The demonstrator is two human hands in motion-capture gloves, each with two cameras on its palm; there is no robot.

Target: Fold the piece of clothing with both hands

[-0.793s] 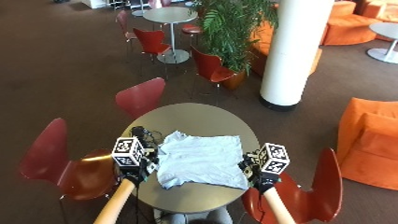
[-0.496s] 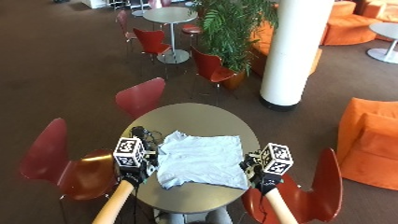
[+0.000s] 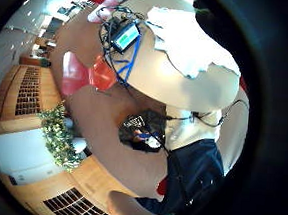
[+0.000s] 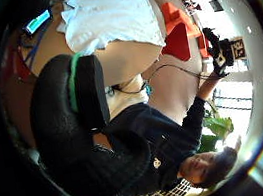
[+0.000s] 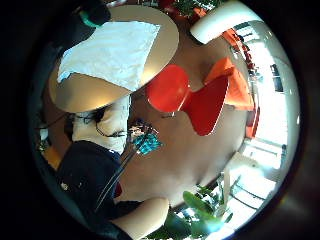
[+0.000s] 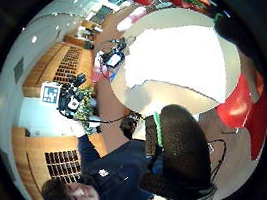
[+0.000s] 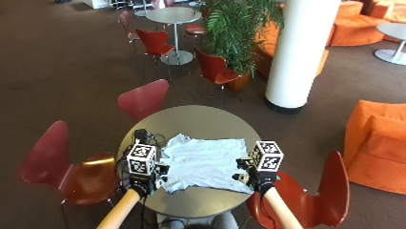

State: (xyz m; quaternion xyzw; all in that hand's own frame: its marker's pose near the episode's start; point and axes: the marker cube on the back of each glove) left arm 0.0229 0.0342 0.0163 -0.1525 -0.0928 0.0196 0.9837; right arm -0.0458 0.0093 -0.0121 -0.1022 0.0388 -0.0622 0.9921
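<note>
- Round tan table (image 7: pixel 203 119) stands among red chairs (image 7: pixel 143 98) — a white column (image 7: pixel 298 52) at 1 o'clock.
- Pale blue garment (image 7: pixel 203 162) lies spread flat on the table's near half.
- Left hand (image 7: pixel 147 177) hovers at the cloth's 8 o'clock corner; finger state cannot be told.
- Right hand (image 7: pixel 254 179) hovers at 4 o'clock — fingers likewise unclear.
- Small device with cables (image 7: pixel 143 136) sits at the garment's 10 o'clock.

Both forearms reach forward from the near edge of the scene, roughly parallel. The left hand (image 7: pixel 147 179) is raised at the near left, the right hand (image 7: pixel 254 177) at the near right, at about the same height and well apart. Finger pose of either hand cannot be determined. Neither hand is visibly touching anything.
</note>
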